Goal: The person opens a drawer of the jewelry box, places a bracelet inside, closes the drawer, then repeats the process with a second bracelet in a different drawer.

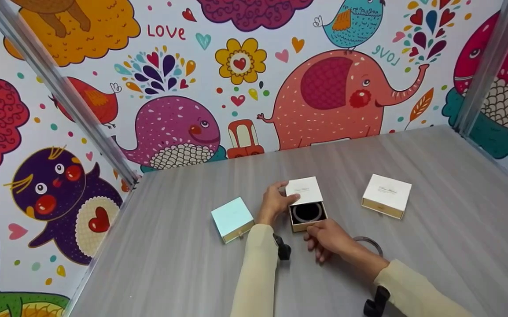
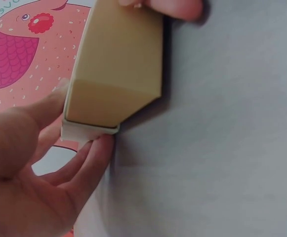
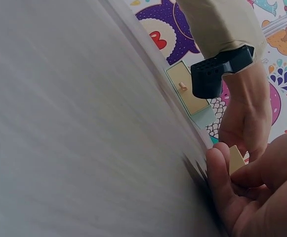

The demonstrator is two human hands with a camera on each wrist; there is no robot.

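Observation:
A white drawer box (image 1: 305,187) stands partly pulled out in the middle of the table. Its gold-sided drawer (image 1: 299,227) shows a black lining with a dark grey ring (image 1: 296,215) lying on it. My left hand (image 1: 274,203) grips the box's white outer sleeve, thumb on top; the left wrist view shows fingers on both sides of the sleeve (image 2: 76,132). At the drawer's front, my right hand (image 1: 331,237) pinches the front edge between thumb and fingers. Partly behind the right forearm, a dark bangle (image 1: 373,243) lies on the table.
To the left sits a closed light-blue drawer box (image 1: 232,216) with a small pull tab. Another white box (image 1: 387,193), closed, is on the right. Behind the grey wood-look table (image 1: 170,264) rises a cartoon-printed wall, with metal posts (image 1: 487,66) at the corners.

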